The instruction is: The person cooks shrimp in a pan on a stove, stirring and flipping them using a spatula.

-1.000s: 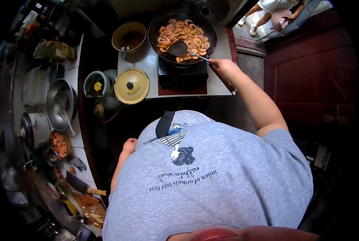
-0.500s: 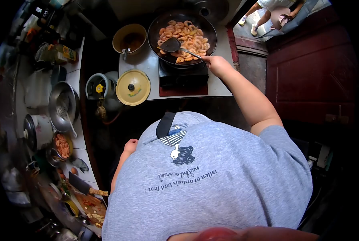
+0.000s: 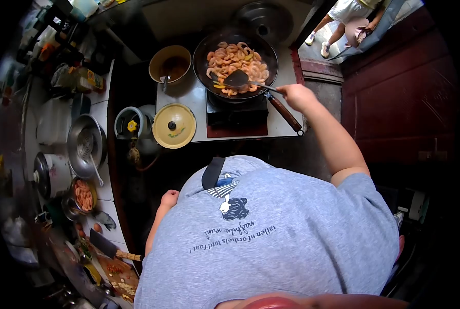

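My right hand (image 3: 298,98) is closed round the handle of a dark spatula (image 3: 236,79), whose blade lies among the pink shrimp (image 3: 235,57) in the black wok (image 3: 201,67). The wok stands on a black stove (image 3: 236,110), and its wooden handle (image 3: 284,112) points down and right below my right hand. My left hand (image 3: 170,198) hangs beside the grey shirt, fingers curled; whether it holds anything is too small to tell. Left of the wok is a yellow bowl (image 3: 153,68) with brown liquid and a spoon. Below that bowl lies a yellow lid (image 3: 174,126).
A gas cylinder (image 3: 143,129) with a yellow valve stands left of the stove table. On the left counter are a metal colander (image 3: 85,147), a pot (image 3: 53,175), a bowl of shrimp (image 3: 83,195) and a cleaver (image 3: 103,243). A person (image 3: 351,28) stands in the doorway, top right.
The spatula has moved left, then back right and lower through the shrimp, with my right hand. The wok's wooden handle has come into view. The whole scene sits lower as the view shifted.
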`<state>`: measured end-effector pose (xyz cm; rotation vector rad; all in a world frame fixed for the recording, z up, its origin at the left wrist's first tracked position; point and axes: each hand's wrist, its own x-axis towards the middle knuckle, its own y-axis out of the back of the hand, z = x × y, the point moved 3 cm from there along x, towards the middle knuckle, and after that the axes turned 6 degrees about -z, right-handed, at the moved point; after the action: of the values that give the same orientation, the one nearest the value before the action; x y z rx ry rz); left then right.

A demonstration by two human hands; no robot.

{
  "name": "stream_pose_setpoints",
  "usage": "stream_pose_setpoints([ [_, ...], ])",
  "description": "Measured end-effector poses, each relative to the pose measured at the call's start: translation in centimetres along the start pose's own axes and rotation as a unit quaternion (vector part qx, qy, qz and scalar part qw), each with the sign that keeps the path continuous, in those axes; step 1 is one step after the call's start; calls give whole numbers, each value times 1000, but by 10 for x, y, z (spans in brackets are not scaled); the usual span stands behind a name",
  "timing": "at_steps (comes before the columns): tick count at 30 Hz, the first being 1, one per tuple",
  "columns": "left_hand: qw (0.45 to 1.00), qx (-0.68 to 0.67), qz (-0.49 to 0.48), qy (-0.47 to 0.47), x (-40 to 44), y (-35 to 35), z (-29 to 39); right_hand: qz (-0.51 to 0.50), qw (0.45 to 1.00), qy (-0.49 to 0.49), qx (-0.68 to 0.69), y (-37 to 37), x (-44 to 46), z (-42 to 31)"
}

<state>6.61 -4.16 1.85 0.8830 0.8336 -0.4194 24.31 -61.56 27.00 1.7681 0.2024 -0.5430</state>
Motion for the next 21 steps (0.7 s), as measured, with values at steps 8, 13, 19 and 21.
stream_pose_setpoints([
  [8,998,-55,-2,19,-8,7,11,-14,999,22,-30,8,-1,17],
  [13,1000,-8,14,3,-9,3,16,15,1000,24,-3,18,2,-6],
  [19,999,-38,-15,24,-21,6,18,-16,1000,-11,-2,-13,12,-9],
  [21,997,-57,-18,51,-27,8,19,-18,999,-17,-21,-4,10,-3],
])
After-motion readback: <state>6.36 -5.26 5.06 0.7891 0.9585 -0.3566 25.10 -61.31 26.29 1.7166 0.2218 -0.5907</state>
